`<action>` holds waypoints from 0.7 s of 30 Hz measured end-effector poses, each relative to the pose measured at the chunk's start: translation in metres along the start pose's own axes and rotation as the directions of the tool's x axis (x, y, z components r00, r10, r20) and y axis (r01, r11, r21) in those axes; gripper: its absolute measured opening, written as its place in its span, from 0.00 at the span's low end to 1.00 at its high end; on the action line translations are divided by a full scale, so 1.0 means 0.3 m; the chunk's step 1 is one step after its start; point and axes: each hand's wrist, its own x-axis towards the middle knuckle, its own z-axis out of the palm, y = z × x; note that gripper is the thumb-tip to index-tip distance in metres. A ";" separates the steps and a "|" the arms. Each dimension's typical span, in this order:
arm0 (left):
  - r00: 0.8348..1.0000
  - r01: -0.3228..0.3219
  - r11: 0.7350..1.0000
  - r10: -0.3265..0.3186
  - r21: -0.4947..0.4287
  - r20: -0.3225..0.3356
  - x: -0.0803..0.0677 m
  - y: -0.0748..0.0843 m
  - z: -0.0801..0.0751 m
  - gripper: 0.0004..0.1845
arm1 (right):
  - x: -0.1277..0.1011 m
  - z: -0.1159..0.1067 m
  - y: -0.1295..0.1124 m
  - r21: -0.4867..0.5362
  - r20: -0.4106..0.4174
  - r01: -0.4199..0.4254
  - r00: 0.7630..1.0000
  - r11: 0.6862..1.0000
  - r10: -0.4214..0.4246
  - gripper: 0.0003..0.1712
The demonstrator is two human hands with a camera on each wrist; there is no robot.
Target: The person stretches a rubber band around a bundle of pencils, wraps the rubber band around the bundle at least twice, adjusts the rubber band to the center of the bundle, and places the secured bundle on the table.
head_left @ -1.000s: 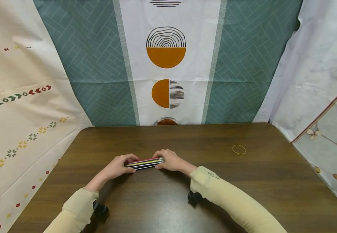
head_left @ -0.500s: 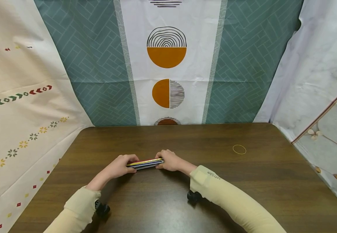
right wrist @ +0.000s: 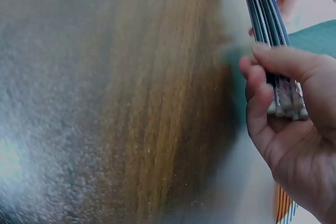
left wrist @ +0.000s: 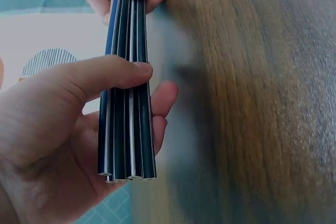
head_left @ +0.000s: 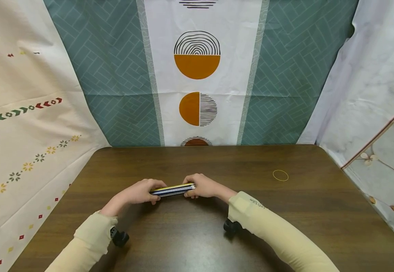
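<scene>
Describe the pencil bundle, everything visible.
The pencil bundle is a handful of slim pencils pressed side by side, mostly dark blue with pale stripes, one yellow edge on top. It lies roughly level just above the brown table. The left hand grips one end, the right hand the other, where silvery caps show.

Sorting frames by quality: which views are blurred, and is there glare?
Head view: sharp, edges bowed by a wide lens. Left wrist view: pencils sharp, table blurred. Right wrist view: table blurred, pale glare at its lower left.
</scene>
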 end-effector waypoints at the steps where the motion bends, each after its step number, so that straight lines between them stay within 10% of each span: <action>1: 1.000 -0.003 1.000 0.003 -0.008 0.014 0.000 0.002 0.000 0.14 | -0.003 -0.003 0.002 0.022 0.016 0.000 1.000 1.000 -0.001 0.11; 11: 0.997 0.027 0.998 -0.023 -0.048 0.077 0.006 0.011 0.009 0.09 | -0.025 -0.006 0.019 0.178 0.072 -0.029 0.997 0.984 0.016 0.21; 21: 0.991 0.061 0.994 -0.049 -0.092 0.123 0.018 0.028 0.013 0.08 | -0.047 0.012 0.014 0.344 -0.043 0.009 0.999 0.939 0.006 0.16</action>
